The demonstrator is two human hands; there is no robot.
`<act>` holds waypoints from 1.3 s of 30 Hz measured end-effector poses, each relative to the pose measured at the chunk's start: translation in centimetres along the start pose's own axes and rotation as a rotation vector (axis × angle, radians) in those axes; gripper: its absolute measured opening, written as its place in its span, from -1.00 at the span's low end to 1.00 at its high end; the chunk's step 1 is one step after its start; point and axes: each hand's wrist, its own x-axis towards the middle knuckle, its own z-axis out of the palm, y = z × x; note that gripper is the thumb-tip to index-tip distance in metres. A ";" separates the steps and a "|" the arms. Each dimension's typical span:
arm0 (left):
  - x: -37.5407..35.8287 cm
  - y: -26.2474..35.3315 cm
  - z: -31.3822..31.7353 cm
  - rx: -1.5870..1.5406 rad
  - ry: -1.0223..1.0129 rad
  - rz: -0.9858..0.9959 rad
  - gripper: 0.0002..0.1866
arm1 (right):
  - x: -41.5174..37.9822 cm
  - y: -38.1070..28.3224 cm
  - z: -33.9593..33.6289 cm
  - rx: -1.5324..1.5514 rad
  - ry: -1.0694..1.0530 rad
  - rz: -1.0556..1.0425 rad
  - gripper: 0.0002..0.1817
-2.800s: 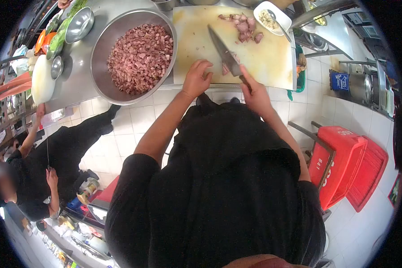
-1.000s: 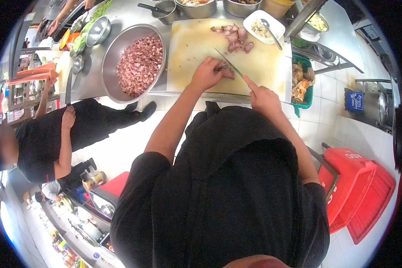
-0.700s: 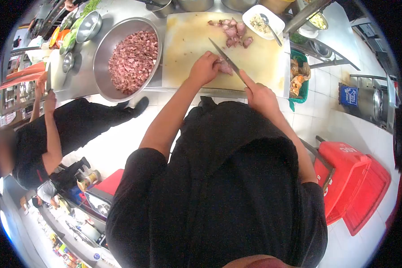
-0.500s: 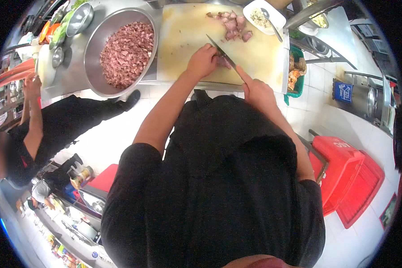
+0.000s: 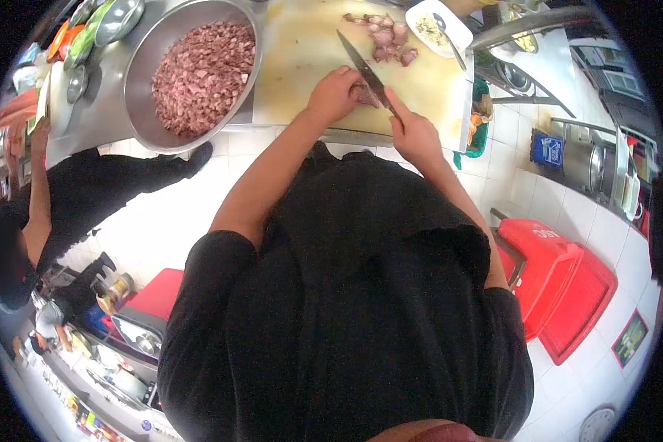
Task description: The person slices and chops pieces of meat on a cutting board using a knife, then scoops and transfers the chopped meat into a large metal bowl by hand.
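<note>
My right hand (image 5: 415,137) is wrapped round the handle of a kitchen knife (image 5: 364,68), whose blade points up and to the left over the cutting board (image 5: 295,81). Beside the blade, my left hand (image 5: 336,94) presses a piece of meat (image 5: 365,94) down near the board's front edge, its fingers curled. Part of that piece is hidden by the fingers and the knife. Toward the back of the board lie several larger meat chunks (image 5: 387,37). To the left stands a big steel bowl (image 5: 134,81) heaped with diced meat (image 5: 202,79).
A white dish (image 5: 460,33) with a spoon and chopped food sits at the board's back right corner. Below the right edge is a green basket (image 5: 482,136). Red crates (image 5: 545,272) stand on the floor at right. A co-worker (image 5: 44,214) is at the left.
The knife blade has tilted and shifted slightly, with my right hand a little further left. My view has shifted a little. My left hand stays on the meat.
</note>
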 end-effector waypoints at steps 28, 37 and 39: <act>-0.8 -1.0 1.4 -0.007 0.126 0.021 -0.85 | -4.1 -1.2 -2.4 -0.058 -0.122 0.046 -0.23; -0.5 -1.5 1.9 -0.038 0.135 0.038 -0.86 | 0.2 -1.0 1.7 -0.001 0.030 -0.027 -0.23; -0.9 -1.5 1.9 -0.048 0.176 0.015 -0.83 | 0.7 -1.7 -0.3 -0.070 -0.094 0.035 -0.22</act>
